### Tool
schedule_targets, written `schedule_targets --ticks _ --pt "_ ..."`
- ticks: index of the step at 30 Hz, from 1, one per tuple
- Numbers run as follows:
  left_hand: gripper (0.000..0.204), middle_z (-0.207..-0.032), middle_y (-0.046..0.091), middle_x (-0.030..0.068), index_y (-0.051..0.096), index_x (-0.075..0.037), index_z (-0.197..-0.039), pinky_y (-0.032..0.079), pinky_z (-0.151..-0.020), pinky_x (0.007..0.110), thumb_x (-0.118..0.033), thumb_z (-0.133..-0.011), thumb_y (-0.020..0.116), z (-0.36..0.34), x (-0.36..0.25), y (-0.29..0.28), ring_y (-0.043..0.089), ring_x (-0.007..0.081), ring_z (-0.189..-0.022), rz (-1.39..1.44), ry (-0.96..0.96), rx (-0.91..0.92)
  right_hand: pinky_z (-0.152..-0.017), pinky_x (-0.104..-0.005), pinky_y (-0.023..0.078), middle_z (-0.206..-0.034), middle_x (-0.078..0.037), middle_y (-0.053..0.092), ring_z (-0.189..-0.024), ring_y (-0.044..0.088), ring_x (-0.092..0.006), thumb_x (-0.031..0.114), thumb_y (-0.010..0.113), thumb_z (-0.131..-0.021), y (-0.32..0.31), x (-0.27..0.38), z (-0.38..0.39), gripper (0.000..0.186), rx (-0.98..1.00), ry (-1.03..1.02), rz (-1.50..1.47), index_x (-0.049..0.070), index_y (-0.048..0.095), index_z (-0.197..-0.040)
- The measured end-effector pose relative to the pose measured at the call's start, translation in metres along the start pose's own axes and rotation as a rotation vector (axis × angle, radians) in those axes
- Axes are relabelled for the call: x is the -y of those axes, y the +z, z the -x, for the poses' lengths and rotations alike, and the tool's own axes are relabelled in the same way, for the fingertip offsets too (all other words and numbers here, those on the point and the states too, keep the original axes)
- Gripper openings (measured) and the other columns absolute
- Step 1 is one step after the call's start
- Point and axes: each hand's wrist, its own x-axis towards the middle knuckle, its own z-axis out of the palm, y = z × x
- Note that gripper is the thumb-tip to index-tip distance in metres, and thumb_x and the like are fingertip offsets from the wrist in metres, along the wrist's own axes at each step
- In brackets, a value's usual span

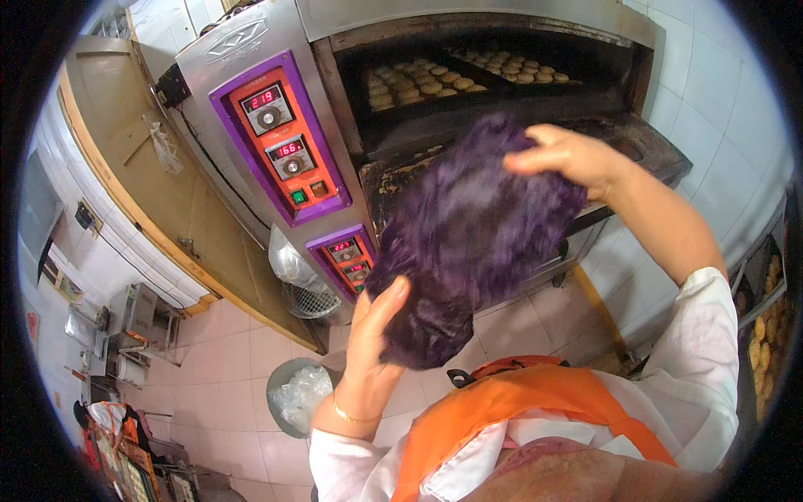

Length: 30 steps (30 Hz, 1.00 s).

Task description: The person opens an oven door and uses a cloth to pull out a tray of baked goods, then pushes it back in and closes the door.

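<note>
A dark purple cloth [477, 209], blurred by motion, is stretched between my two hands before the open oven [485, 25]. My left hand [372, 326] grips its lower left end, thumb on top. At the upper right, my right hand [569, 159] pinches the opposite end between thumb and fingers. Behind the cloth, the oven's blackened lower ledge [644, 151] is partly covered from sight. Inside the chamber lie round pastries [431, 86] in rows on one dark tray, with more pastries [519, 67] on a second tray beside it.
An orange and purple control panel [284, 138] stands left of the oven mouth. Below left is a bin [276, 402] with clear plastic bags. A wooden door [142, 151] stands farther left. Baked goods [763, 335] sit on a rack at the right edge.
</note>
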Motion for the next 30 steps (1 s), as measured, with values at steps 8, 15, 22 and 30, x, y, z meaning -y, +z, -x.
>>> schedule_targets --ticks 8,15,22,30 --pt "0.053 -0.130 0.049 0.0170 0.048 -0.001 -0.127 0.033 -0.104 0.051 -0.035 -0.087 0.053 0.028 -0.017 -0.068 0.047 0.0348 -0.120 0.457 0.310 -0.141 -0.105 -0.0411 0.033 -0.137 -0.025 0.040 -0.127 0.041 -0.0314 0.033 0.057 -0.089 -0.164 -0.007 -0.096 0.068 -0.906 -0.188 0.657 -0.007 0.030 -0.138" --pt "0.057 -0.130 0.048 0.0175 0.047 -0.001 -0.127 0.034 -0.102 0.052 -0.032 -0.081 0.059 0.079 -0.007 -0.151 0.045 0.0365 -0.120 0.521 0.652 -0.546 -0.085 -0.0472 0.048 -0.103 -0.028 0.061 -0.096 0.060 -0.0421 0.019 0.052 -0.085 -0.154 -0.017 -0.211 0.038 -0.925 -0.087 1.327 -0.007 0.050 -0.112" --pt "0.064 -0.133 0.044 0.0174 0.041 -0.003 -0.132 0.031 -0.103 0.055 -0.032 -0.078 0.061 0.102 0.007 -0.169 0.040 0.0383 -0.123 0.642 0.742 -0.645 -0.088 -0.0437 0.048 -0.116 -0.024 0.056 -0.106 0.056 -0.0363 0.018 0.053 -0.090 -0.104 -0.046 -0.263 0.048 -0.393 0.003 1.668 -0.003 0.039 -0.131" --pt "0.054 -0.129 0.048 0.0210 0.046 0.002 -0.126 0.033 -0.103 0.055 -0.029 -0.083 0.055 0.100 0.009 -0.158 0.046 0.0385 -0.119 0.675 0.782 -0.526 -0.107 -0.0406 0.033 -0.144 -0.014 0.034 -0.133 0.030 -0.0292 0.022 0.049 -0.092 -0.111 -0.036 -0.268 0.059 -0.210 0.292 1.696 0.003 0.026 -0.142"
